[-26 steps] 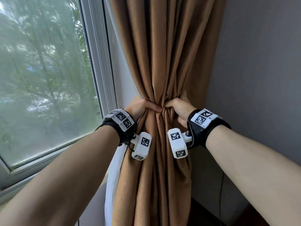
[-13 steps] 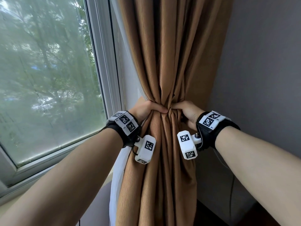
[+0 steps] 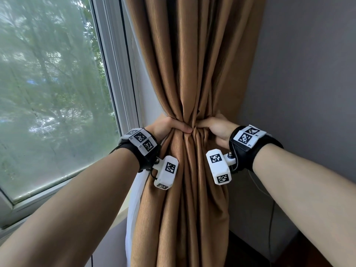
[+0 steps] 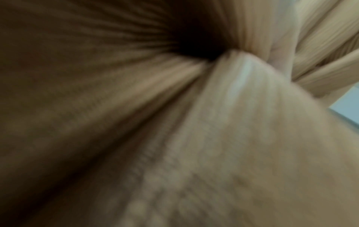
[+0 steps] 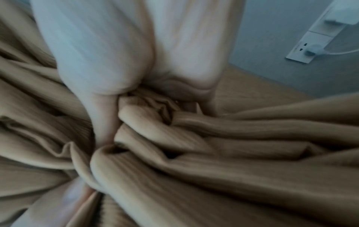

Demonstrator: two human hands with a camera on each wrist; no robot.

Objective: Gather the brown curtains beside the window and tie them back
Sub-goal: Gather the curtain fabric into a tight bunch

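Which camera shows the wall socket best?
The right wrist view: the wall socket sits at upper right with something plugged in beside the brown curtains. The head view shows no socket, only a thin cable on the wall. The left wrist view shows just blurred fabric.

left wrist | blurred brown curtain (image 4: pixel 136 122) folds fill frame | pale wall (image 4: pixel 345 107) at right edge

**Around the window corner**

A white-framed window (image 3: pixel 115 78) shows blurred green trees (image 3: pixel 48 83) outside. A white sheer (image 3: pixel 134 199) hangs near the frame. On the grey wall (image 3: pixel 308 74), white outlet plates (image 5: pixel 303 49) carry a plug and cable; below lies dark floor (image 3: pixel 246 253).
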